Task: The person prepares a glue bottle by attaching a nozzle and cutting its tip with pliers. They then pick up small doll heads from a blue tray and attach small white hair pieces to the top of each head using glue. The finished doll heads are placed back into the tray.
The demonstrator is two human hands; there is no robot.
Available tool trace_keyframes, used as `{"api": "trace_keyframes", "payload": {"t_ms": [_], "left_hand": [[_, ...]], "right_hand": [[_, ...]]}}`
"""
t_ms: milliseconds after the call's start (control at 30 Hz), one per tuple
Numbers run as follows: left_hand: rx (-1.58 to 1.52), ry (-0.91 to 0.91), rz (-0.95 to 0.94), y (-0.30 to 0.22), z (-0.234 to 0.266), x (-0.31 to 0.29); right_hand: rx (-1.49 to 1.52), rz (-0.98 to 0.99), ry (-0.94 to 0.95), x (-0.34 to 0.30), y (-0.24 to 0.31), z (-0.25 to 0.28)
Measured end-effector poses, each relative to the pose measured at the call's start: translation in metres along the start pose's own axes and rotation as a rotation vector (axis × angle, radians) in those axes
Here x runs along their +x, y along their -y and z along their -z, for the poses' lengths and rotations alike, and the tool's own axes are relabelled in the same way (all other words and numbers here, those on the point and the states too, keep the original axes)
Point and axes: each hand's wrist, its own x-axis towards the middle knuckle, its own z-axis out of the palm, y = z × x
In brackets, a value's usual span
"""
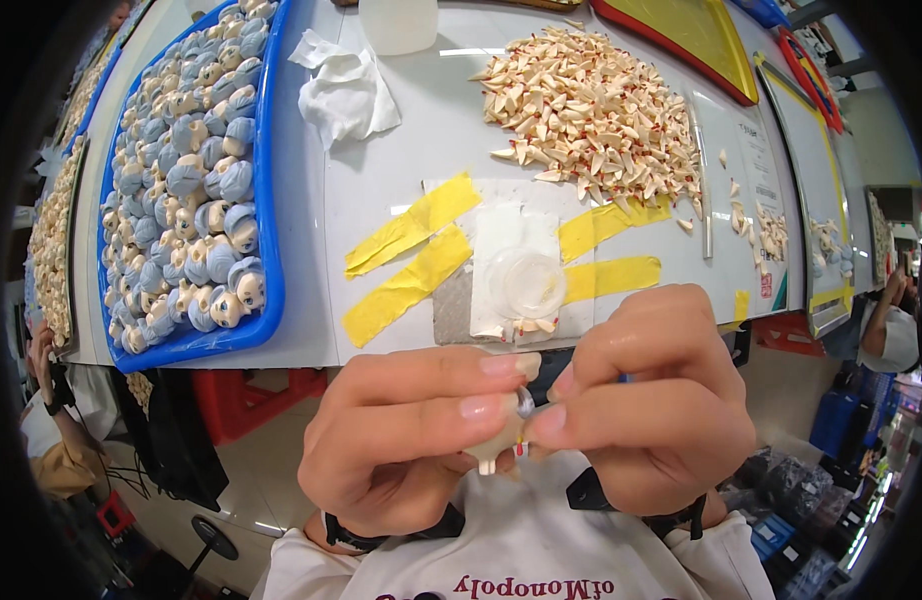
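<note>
Glossy tabletop, four yellow tape strips; left hand pinches one rounded beige figurine piece; right hand adjoining, grip unclear.

Shirt: dark red lettering is running across the white chest, appearing upside down in this view; the letters are standing large and sharp, with the line's ends dropping toward the lower edge. Sheet on the right part of the table: lines of small dark print are showing toward the far end, a denser block is sitting lower down; all too small to read. Red mark is sitting near the sheet's near end; characters or pattern, can't tell.
</note>
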Motion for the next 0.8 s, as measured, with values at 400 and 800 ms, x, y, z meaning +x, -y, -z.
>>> {"api": "trace_keyframes", "payload": {"t_ms": [400, 800], "left_hand": [[-0.126, -0.324, 0.108, -0.012, 0.015, -0.01], [-0.16, -0.576, 0.307, -0.031, 0.047, -0.011]], "right_hand": [[-0.016, -0.027, -0.042, 0.004, 0.009, 0.017], [-0.475, 0.214, 0.576, 0.155, -0.056, 0.012]]}}
